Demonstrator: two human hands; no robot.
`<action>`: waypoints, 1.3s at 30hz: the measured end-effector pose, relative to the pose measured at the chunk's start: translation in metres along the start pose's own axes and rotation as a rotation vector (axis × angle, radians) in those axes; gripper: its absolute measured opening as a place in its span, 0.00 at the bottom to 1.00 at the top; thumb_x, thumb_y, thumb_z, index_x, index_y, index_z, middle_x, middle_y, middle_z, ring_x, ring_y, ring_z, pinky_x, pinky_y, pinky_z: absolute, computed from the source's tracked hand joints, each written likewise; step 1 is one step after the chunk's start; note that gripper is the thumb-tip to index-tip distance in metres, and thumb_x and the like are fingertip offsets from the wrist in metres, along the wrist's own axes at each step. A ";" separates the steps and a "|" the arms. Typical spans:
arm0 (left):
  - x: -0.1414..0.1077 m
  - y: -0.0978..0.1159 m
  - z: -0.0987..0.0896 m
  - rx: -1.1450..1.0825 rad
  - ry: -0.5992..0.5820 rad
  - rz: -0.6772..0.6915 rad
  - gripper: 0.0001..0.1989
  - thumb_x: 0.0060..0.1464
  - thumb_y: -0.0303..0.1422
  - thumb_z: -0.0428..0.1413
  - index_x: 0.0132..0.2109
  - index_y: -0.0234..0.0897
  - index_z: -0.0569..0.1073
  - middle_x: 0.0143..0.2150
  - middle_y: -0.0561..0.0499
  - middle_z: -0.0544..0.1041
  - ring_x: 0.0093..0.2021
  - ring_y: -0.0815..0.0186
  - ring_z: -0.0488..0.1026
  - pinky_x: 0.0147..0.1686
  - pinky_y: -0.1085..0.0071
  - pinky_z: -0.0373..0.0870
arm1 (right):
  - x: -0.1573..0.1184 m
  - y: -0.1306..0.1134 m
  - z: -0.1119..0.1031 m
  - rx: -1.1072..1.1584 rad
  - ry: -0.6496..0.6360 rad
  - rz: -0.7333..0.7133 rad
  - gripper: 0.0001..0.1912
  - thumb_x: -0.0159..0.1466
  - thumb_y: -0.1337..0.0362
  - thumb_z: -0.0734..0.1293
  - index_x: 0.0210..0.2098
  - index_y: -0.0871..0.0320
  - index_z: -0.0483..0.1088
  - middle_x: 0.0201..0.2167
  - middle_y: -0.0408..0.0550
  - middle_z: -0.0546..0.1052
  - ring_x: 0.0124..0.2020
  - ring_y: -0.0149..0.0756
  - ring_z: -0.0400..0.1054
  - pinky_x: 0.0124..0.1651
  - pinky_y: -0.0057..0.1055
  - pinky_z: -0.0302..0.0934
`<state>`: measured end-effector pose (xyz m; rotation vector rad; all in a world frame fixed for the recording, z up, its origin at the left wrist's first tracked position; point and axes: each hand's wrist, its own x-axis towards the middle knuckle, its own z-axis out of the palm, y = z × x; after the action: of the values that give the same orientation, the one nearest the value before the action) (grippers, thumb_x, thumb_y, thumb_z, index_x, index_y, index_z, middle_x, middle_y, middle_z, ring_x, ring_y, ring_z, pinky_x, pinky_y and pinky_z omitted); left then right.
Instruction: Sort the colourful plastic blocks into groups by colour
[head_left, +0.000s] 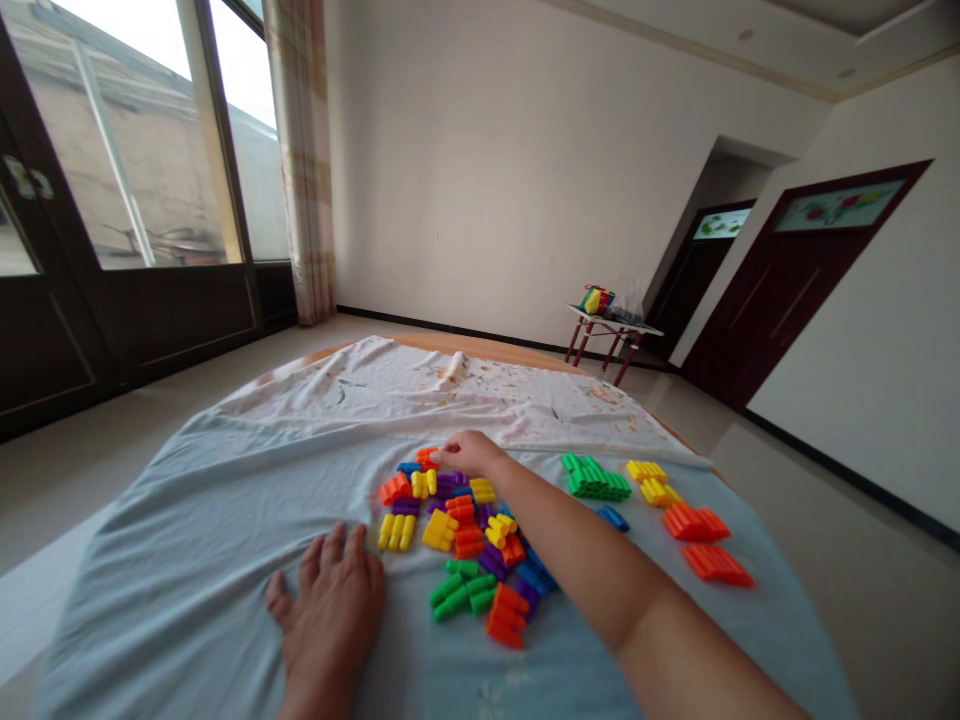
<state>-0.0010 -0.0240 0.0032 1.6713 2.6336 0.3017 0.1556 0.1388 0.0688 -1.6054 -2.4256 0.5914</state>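
Observation:
My left hand (334, 600) lies flat on the blue cloth with its fingers spread and nothing in it. At the far edge of a mixed pile of plastic blocks, my right hand (469, 455) has its fingers closed on an orange block (426, 457). The pile holds yellow blocks (396, 532), green blocks (461, 590), an orange block (508, 615), and purple and blue ones. My right forearm hides part of the pile's right side. Right of the forearm sit grouped green blocks (596, 478), yellow blocks (658, 490), orange blocks (697, 522) and a blue block (613, 517).
The round table (315, 357) is covered by a wrinkled blue and floral cloth (225, 520). Beyond it, near the far wall, a small side table (619, 325) carries a colourful bag (598, 299). Windows and a curtain (304, 160) stand at the left, dark red doors at the right.

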 end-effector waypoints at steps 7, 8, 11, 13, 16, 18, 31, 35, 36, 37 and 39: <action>-0.001 -0.001 0.000 -0.044 0.020 0.019 0.25 0.58 0.34 0.35 0.58 0.41 0.65 0.64 0.48 0.62 0.63 0.57 0.54 0.60 0.45 0.39 | 0.035 -0.036 0.054 -0.130 0.004 0.033 0.35 0.51 0.40 0.66 0.52 0.51 0.67 0.54 0.54 0.69 0.56 0.52 0.60 0.52 0.45 0.58; -0.001 -0.001 0.000 -0.047 0.022 0.019 0.25 0.58 0.34 0.35 0.58 0.41 0.65 0.64 0.48 0.62 0.63 0.57 0.54 0.60 0.45 0.39 | 0.032 -0.039 0.057 -0.136 -0.004 0.010 0.35 0.50 0.40 0.65 0.52 0.50 0.67 0.54 0.54 0.69 0.56 0.53 0.60 0.52 0.46 0.58; -0.002 -0.001 0.000 -0.050 0.044 0.023 0.25 0.58 0.34 0.34 0.58 0.42 0.65 0.63 0.49 0.63 0.63 0.57 0.55 0.60 0.45 0.39 | 0.020 -0.043 0.057 -0.162 -0.029 -0.061 0.34 0.50 0.40 0.66 0.52 0.49 0.67 0.54 0.53 0.68 0.55 0.54 0.60 0.52 0.49 0.57; -0.003 -0.002 0.000 -0.055 0.066 0.024 0.25 0.59 0.33 0.34 0.57 0.43 0.66 0.63 0.50 0.64 0.63 0.58 0.56 0.60 0.46 0.40 | 0.009 -0.041 0.052 -0.179 -0.083 -0.111 0.34 0.49 0.41 0.66 0.51 0.50 0.67 0.53 0.53 0.68 0.55 0.54 0.60 0.52 0.48 0.58; -0.003 -0.003 -0.001 -0.061 0.092 0.030 0.25 0.59 0.32 0.33 0.56 0.43 0.67 0.62 0.51 0.65 0.62 0.59 0.56 0.61 0.49 0.41 | -0.010 -0.037 0.043 -0.202 -0.155 -0.215 0.33 0.50 0.43 0.67 0.51 0.52 0.69 0.52 0.53 0.69 0.55 0.53 0.61 0.53 0.46 0.58; -0.003 -0.003 -0.001 -0.063 0.119 0.035 0.25 0.59 0.32 0.33 0.56 0.43 0.67 0.61 0.51 0.66 0.62 0.60 0.57 0.61 0.50 0.42 | -0.025 -0.034 0.037 -0.211 -0.185 -0.300 0.32 0.51 0.45 0.68 0.51 0.53 0.70 0.51 0.53 0.70 0.54 0.52 0.62 0.54 0.45 0.57; 0.002 0.000 -0.001 -0.074 0.067 -0.014 0.27 0.58 0.41 0.34 0.58 0.43 0.66 0.65 0.50 0.61 0.65 0.56 0.52 0.61 0.47 0.40 | -0.025 0.025 -0.001 -0.091 0.185 -0.009 0.23 0.58 0.61 0.65 0.54 0.56 0.66 0.55 0.51 0.70 0.57 0.41 0.61 0.57 0.33 0.54; 0.003 0.000 0.000 -0.087 0.048 -0.020 0.28 0.57 0.44 0.35 0.59 0.43 0.65 0.66 0.48 0.59 0.66 0.53 0.50 0.61 0.46 0.41 | -0.016 0.045 0.003 -0.103 0.120 0.059 0.22 0.57 0.60 0.67 0.49 0.62 0.70 0.53 0.59 0.70 0.54 0.47 0.64 0.54 0.38 0.57; 0.003 0.000 0.000 -0.086 0.044 -0.025 0.28 0.57 0.44 0.35 0.60 0.43 0.64 0.66 0.48 0.59 0.66 0.53 0.49 0.61 0.46 0.41 | -0.017 0.046 0.005 -0.097 0.089 0.040 0.19 0.57 0.60 0.66 0.46 0.62 0.72 0.51 0.57 0.72 0.52 0.46 0.66 0.53 0.36 0.58; 0.003 0.000 0.000 -0.081 0.038 -0.030 0.29 0.57 0.44 0.35 0.60 0.42 0.64 0.66 0.48 0.59 0.66 0.52 0.49 0.61 0.46 0.41 | -0.019 0.045 0.008 -0.085 0.053 0.009 0.17 0.57 0.60 0.66 0.44 0.60 0.74 0.49 0.54 0.73 0.51 0.43 0.67 0.52 0.33 0.59; 0.003 0.001 -0.002 -0.071 0.024 -0.040 0.29 0.57 0.44 0.34 0.60 0.42 0.64 0.66 0.48 0.58 0.66 0.52 0.48 0.61 0.46 0.41 | -0.028 0.041 0.010 -0.055 -0.036 -0.071 0.14 0.58 0.59 0.66 0.42 0.56 0.75 0.45 0.46 0.77 0.47 0.37 0.69 0.49 0.27 0.60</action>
<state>-0.0021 -0.0211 0.0053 1.6022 2.6356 0.4121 0.1978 0.1253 0.0443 -1.5338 -2.5341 0.5511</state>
